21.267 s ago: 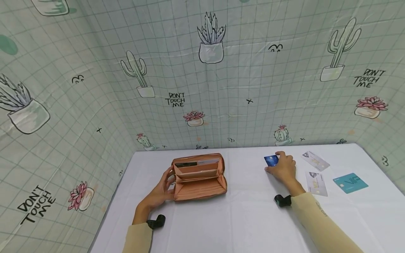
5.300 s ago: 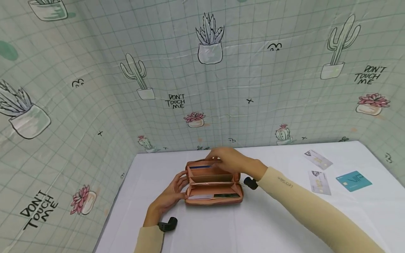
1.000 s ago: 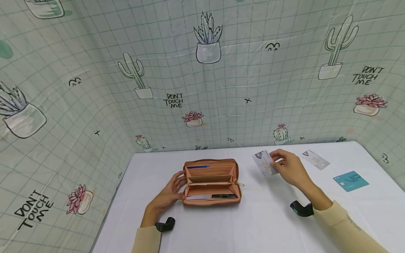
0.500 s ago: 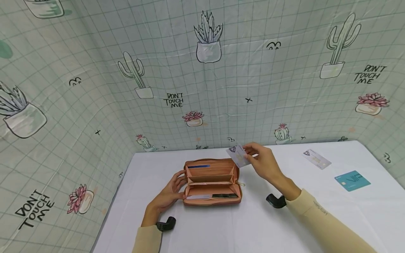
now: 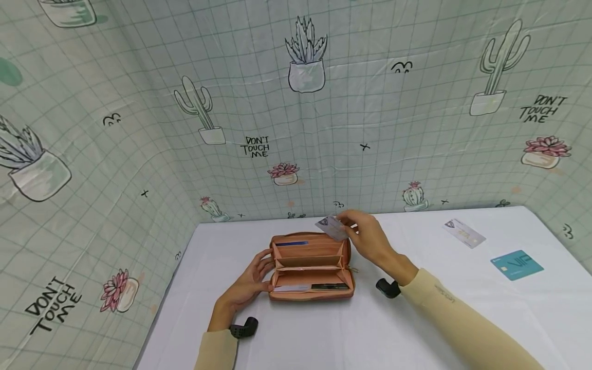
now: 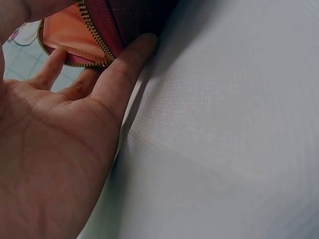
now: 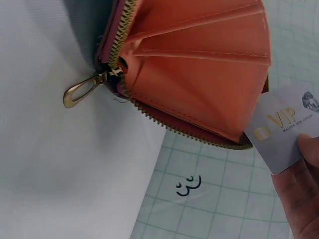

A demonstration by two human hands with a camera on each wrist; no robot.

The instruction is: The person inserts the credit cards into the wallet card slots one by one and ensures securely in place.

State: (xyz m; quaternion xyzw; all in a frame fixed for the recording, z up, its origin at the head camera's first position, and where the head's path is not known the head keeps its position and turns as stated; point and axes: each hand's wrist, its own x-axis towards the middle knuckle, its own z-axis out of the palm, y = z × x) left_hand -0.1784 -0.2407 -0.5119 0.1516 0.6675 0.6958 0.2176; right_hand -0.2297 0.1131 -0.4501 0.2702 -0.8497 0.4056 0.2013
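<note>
Right hand (image 5: 365,236) is pinching "VIP" card (image 7: 281,132) at wallet's (image 5: 312,296) back-right corner; left hand (image 5: 245,282) is gripping wallet's left edge.

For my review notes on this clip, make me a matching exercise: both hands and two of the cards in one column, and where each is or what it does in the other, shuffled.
1. Left hand
2. Right hand
3. Teal rectangular plastic card
4. Dark-blue plastic card

A. Lies flat on the white-covered table
B. Pinches a silver-grey plastic VIP card
C. Tucked into the far side of the open orange zip-around wallet, only a strip showing
D. Holds the wallet's left end

Pairs: 1-D, 2-B, 3-A, 4-C
</note>
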